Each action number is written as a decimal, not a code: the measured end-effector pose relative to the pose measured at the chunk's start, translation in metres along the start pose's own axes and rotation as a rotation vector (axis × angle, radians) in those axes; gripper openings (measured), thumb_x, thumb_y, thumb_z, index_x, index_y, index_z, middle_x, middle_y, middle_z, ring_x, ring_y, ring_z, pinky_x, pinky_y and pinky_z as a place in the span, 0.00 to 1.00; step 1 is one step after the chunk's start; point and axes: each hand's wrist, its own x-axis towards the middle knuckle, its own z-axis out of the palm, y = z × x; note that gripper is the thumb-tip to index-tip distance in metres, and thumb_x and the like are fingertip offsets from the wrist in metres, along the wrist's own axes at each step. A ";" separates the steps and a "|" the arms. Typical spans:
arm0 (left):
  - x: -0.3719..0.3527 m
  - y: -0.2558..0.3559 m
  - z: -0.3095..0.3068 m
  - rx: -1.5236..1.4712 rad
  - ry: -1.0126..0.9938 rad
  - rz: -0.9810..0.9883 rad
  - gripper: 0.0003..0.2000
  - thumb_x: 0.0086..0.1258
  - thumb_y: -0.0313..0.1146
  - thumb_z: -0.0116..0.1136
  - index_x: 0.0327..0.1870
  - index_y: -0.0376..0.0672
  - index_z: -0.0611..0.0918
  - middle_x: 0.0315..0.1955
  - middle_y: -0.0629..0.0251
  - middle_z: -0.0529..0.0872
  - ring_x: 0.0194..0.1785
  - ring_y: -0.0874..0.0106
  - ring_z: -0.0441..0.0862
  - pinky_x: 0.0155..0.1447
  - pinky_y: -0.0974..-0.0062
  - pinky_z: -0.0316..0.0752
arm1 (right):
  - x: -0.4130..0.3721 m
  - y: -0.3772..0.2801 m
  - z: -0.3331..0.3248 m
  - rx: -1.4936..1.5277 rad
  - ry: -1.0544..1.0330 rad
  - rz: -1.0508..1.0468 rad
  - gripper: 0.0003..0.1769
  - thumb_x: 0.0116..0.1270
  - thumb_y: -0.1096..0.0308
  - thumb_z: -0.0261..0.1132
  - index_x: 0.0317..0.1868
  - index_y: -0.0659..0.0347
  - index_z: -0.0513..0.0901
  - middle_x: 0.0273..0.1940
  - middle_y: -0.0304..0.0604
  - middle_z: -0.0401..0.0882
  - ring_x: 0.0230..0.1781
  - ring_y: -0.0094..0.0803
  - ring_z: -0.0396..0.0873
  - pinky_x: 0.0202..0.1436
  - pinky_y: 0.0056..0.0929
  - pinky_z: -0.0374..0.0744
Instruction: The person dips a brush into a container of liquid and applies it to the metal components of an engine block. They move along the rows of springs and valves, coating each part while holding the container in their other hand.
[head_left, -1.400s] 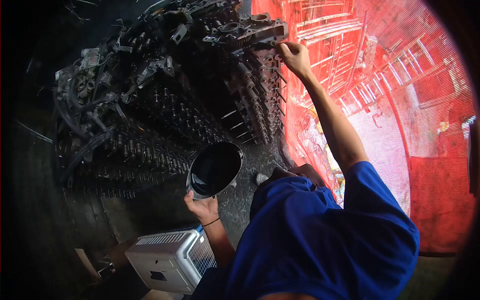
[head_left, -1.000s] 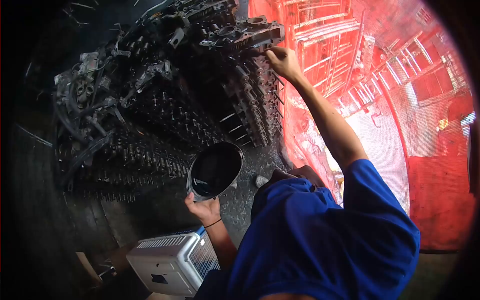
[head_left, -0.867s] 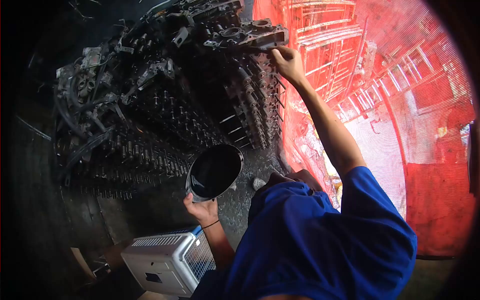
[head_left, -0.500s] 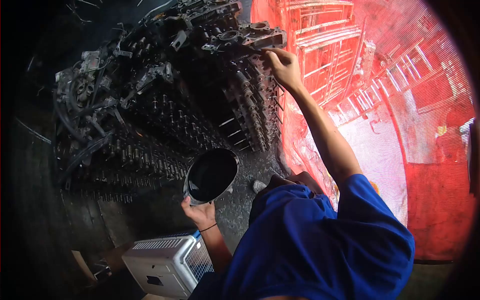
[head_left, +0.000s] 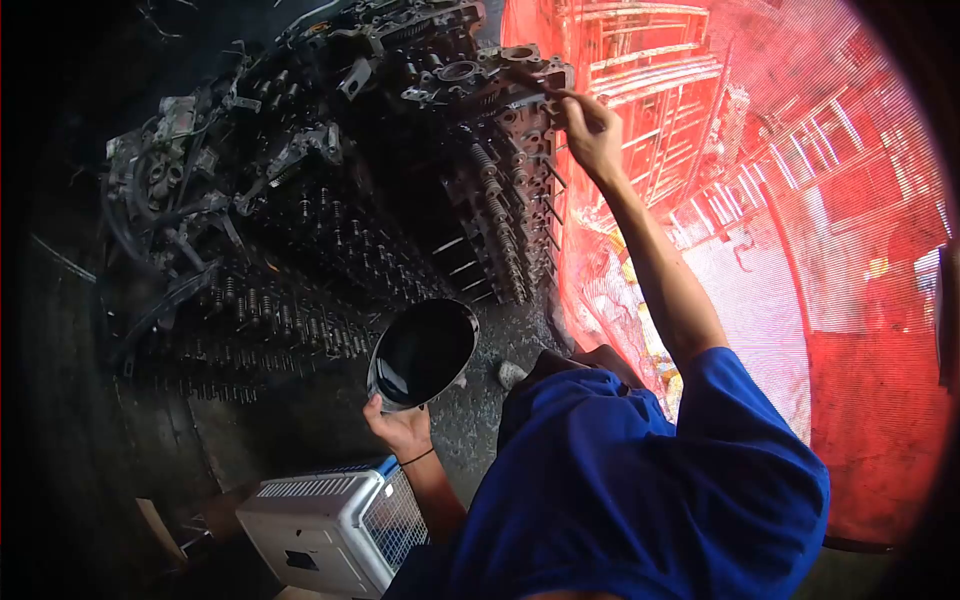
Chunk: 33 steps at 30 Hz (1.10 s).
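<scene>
My left hand (head_left: 404,428) grips the lower rim of an oval container (head_left: 425,352) with dark liquid inside, tilted toward me. Up at the top centre, my right hand (head_left: 592,130) is closed around the end of a thin dark tool (head_left: 535,85), which reaches left over the greasy metal engine parts. The far end of the tool is hard to make out against the dark metal. Below it stands a cylinder head (head_left: 490,185) with a row of springs along its side.
More oily engine parts with springs and hoses (head_left: 170,190) fill the left. A white pet crate (head_left: 310,530) with a wire door stands at the bottom left. Red mesh netting (head_left: 870,400) hangs on the right. A stone (head_left: 511,375) lies on the floor.
My right hand has moved slightly right and down, with the tool now over the engine part's right end. My left hand and the container have hardly moved.
</scene>
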 end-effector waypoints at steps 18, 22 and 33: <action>0.006 -0.030 0.026 0.002 -0.015 0.022 0.35 0.60 0.49 0.60 0.70 0.41 0.74 0.68 0.54 0.76 0.71 0.52 0.72 0.72 0.43 0.67 | 0.059 0.027 -0.095 -0.130 -0.091 -0.078 0.14 0.77 0.68 0.61 0.53 0.66 0.87 0.39 0.47 0.91 0.36 0.29 0.88 0.42 0.27 0.86; -0.008 -0.040 0.031 -0.033 0.060 0.053 0.33 0.60 0.46 0.59 0.64 0.34 0.78 0.63 0.55 0.82 0.67 0.57 0.77 0.74 0.55 0.68 | 0.063 0.033 -0.115 -0.228 -0.135 -0.092 0.15 0.78 0.68 0.60 0.54 0.67 0.87 0.40 0.46 0.91 0.36 0.27 0.87 0.44 0.25 0.84; -0.040 -0.077 0.042 -0.064 0.137 0.134 0.35 0.59 0.48 0.61 0.68 0.39 0.76 0.65 0.54 0.79 0.69 0.52 0.74 0.72 0.46 0.69 | 0.058 0.058 -0.135 -0.395 -0.389 -0.196 0.14 0.77 0.71 0.59 0.53 0.71 0.86 0.39 0.45 0.89 0.32 0.24 0.84 0.44 0.24 0.83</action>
